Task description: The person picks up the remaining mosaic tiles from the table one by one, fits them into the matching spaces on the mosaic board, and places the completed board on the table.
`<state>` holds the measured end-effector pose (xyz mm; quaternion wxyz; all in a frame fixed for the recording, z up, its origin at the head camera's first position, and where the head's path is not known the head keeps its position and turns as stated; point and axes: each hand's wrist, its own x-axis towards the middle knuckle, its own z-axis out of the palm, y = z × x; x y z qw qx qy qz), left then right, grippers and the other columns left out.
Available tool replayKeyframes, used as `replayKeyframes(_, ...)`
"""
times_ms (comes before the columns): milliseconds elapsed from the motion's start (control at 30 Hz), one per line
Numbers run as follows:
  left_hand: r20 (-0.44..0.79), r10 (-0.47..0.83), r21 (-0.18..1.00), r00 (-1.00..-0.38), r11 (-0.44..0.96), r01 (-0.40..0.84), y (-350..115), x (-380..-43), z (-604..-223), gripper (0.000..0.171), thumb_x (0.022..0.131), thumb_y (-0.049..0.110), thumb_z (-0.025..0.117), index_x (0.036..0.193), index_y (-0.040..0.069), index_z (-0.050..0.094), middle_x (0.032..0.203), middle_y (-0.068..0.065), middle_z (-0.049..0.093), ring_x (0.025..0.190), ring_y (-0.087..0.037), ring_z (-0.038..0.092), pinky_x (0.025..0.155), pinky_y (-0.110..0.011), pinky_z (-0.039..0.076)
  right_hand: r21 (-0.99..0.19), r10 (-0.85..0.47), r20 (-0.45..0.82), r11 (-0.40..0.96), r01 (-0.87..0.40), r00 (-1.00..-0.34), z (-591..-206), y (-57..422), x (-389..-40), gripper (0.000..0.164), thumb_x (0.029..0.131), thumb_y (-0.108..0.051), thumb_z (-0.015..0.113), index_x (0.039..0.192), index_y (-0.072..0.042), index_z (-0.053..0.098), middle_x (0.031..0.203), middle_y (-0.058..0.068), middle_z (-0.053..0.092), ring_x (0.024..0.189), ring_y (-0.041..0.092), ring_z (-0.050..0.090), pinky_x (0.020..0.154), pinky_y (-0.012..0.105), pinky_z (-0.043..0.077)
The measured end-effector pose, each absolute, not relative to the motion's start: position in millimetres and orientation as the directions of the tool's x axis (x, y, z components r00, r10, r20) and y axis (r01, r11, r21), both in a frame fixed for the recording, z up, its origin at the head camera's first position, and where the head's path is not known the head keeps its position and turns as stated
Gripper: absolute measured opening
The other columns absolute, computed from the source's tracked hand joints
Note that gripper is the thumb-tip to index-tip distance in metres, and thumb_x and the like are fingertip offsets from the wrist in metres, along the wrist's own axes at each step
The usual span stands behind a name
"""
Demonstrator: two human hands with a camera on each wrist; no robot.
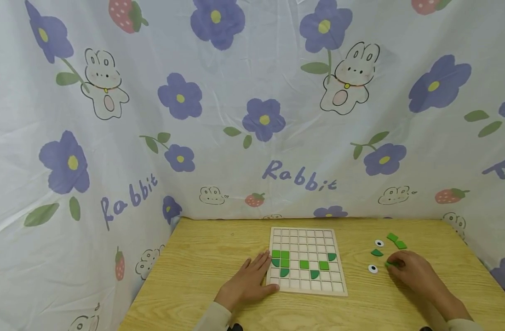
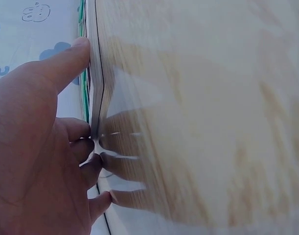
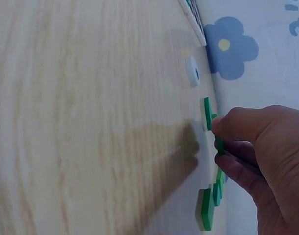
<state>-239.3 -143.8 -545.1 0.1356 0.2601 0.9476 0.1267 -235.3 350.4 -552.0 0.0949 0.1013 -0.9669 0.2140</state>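
Note:
A pale wooden grid board (image 1: 308,286) lies on the table, with several light green squares (image 1: 304,265) and dark green quarter-round pieces (image 1: 315,274) set in its cells. My left hand (image 1: 247,279) rests at the board's left edge, fingers fairly straight and touching it. To the right of the board, my right hand (image 1: 414,272) pinches a small green piece (image 3: 219,145) between thumb and fingertips. The fingers partly cover this piece, so its full shape cannot be told. Two round white eye pieces (image 1: 373,269) and a dark green quarter-round piece (image 1: 376,253) lie near that hand.
Light green pieces (image 1: 392,237) lie beyond the right hand. The wood-grain table (image 1: 186,276) ends at a white curtain (image 1: 232,197) printed with flowers and rabbits, which hangs behind and along the sides.

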Motion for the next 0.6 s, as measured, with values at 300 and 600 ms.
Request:
replayKeyframes(300,-0.194,0.527,0.320,-0.828,0.831,0.454,-143.5,-239.7,-546.5,0.092,0.105,0.068,0.050,0.172,0.013,0.021,0.181,-0.003,0.012,0.168,-0.026,0.014,0.134,-0.057,0.019,-0.471,-0.144,0.185,0.855,-0.216,-0.972,-541.3,339.4,-236.8,0.010,0.090,-0.011,0.085,0.099,-0.011,0.081,0.100,0.004,0.079,0.083,0.016,0.069,0.069,0.034,0.059)
replayKeyframes(600,-0.179,0.536,0.327,-0.825,0.823,0.463,-143.9,-240.8,-546.4,0.092,0.106,0.066,0.051,0.172,0.010,0.021,0.181,-0.006,0.013,0.168,-0.029,0.015,0.134,-0.059,0.020,-0.472,-0.189,0.252,0.832,-0.291,-0.949,-533.5,322.5,-237.7,0.014,0.089,-0.009,0.085,0.101,-0.012,0.080,0.105,0.004,0.078,0.081,0.012,0.067,0.066,0.026,0.055)
